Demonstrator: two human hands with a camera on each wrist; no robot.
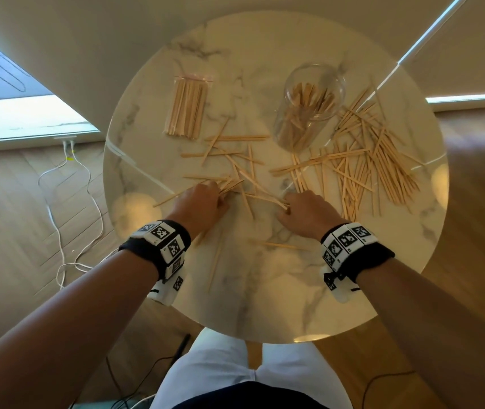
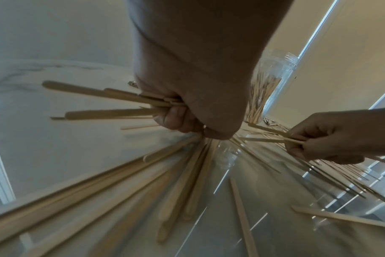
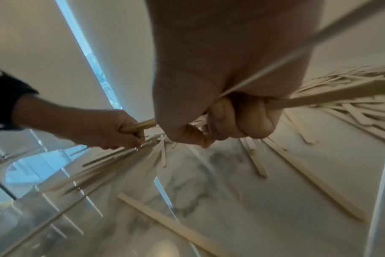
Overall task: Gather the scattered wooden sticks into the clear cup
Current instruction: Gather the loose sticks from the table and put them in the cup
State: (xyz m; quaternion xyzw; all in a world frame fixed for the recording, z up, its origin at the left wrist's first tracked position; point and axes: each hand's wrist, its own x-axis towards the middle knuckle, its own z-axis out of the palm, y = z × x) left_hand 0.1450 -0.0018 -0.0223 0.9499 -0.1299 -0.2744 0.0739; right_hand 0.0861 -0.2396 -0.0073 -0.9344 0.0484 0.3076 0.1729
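Note:
Several loose wooden sticks (image 1: 362, 160) lie scattered over the round marble table (image 1: 265, 290). The clear cup (image 1: 309, 107) stands at the back right with several sticks inside, and shows behind my left hand as the clear cup (image 2: 273, 83). My left hand (image 1: 203, 202) grips a bundle of sticks (image 2: 112, 100) low over the middle pile; in the left wrist view the left hand (image 2: 187, 114) has its fingers curled round them. My right hand (image 1: 303, 211) pinches a few sticks (image 3: 319, 99) close to the table, seen as the right hand (image 3: 229, 121).
A clear bag of sticks (image 1: 186, 109) lies at the back left of the table. A few single sticks (image 1: 279, 245) lie near the front. White cables (image 1: 67, 202) run across the wooden floor on the left. My white-trousered legs (image 1: 235, 373) are under the near edge.

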